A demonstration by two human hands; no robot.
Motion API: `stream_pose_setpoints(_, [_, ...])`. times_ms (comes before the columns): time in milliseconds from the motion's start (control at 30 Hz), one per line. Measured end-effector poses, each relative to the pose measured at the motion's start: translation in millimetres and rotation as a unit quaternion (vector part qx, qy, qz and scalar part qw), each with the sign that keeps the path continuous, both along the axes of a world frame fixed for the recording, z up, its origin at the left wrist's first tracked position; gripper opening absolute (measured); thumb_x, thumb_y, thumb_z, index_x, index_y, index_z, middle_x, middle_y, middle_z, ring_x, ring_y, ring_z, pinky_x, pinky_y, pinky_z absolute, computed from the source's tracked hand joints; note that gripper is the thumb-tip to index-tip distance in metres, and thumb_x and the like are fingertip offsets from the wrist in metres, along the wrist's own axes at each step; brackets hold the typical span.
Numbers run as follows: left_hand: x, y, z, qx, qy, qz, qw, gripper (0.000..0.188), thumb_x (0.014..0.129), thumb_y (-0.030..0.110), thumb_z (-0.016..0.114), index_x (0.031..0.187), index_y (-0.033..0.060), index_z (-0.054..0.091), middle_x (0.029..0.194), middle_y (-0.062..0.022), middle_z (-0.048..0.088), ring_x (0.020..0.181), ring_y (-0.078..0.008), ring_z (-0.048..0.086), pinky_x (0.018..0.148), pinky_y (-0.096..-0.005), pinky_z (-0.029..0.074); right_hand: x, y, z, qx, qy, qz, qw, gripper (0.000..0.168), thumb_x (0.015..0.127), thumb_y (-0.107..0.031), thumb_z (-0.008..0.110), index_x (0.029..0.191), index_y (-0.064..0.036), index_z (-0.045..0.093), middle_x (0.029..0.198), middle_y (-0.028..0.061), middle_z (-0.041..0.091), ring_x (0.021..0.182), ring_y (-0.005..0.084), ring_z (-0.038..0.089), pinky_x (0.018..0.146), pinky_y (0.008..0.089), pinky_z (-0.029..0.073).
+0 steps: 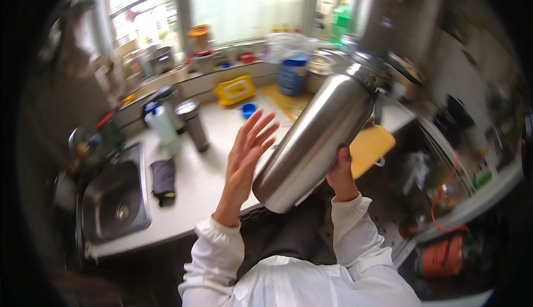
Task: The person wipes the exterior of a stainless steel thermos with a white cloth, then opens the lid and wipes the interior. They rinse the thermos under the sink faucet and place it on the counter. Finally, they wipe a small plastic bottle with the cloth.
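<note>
A large stainless steel vacuum bottle (312,140) is tilted in the air, its neck to the upper right and its base towards me. My right hand (343,173) grips its side low down, the thumb showing on the steel. Just left of the bottle, my left hand (249,157) is raised with its fingers apart, holding nothing. On the white counter beyond lie a small blue cap (248,110) and a yellow pack of wipes (235,90). A smaller grey tumbler (194,125) stands to the left, near a dark folded cloth or pouch (163,178).
A steel sink (116,203) is set into the counter at left, with a pale spray bottle (162,123) near it. A blue tub (292,73) stands at the back. Yellow boards (372,148) lie at right, one reaching over the counter's edge. Jars line the windowsill.
</note>
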State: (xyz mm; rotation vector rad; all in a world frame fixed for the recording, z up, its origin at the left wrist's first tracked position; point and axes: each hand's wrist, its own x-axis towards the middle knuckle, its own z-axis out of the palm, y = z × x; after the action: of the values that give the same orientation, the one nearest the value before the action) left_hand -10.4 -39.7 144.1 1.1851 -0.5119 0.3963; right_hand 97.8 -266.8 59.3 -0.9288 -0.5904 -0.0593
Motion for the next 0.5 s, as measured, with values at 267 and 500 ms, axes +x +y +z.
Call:
stream_pose_setpoints(267, [-37, -62, -134, 0.127, 0.119, -0.099, 0.98, 0.049, 0.104, 0.024, 0.065, 0.143, -0.005, 0.055, 0.129, -0.0168, 0.069, 0.108, -0.0232, 0.07, 0.102, -0.0369, 0.051, -39, -244, 7, -0.008, 0.105, -0.305, 0.947, 0.078, 0.1, -0.074, 0.048, 0.141, -0.008, 0.058, 0.129, 0.0054, 0.067, 0.116, 0.0193, 0.064, 0.099, 0.0343, 0.053])
stream_pose_setpoints(500, [-77, -99, -265, 0.227, 0.244, -0.115, 0.936, 0.019, 0.102, 0.001, 0.062, 0.118, -0.0043, 0.071, 0.111, -0.0119, 0.074, 0.1, -0.0169, 0.071, 0.088, -0.029, 0.057, -114, -378, 8, 0.08, 0.111, -0.384, 0.913, 0.077, 0.106, -0.067, 0.039, 0.154, -0.007, 0.046, 0.145, 0.0123, 0.06, 0.131, 0.022, 0.058, 0.109, 0.0344, 0.048])
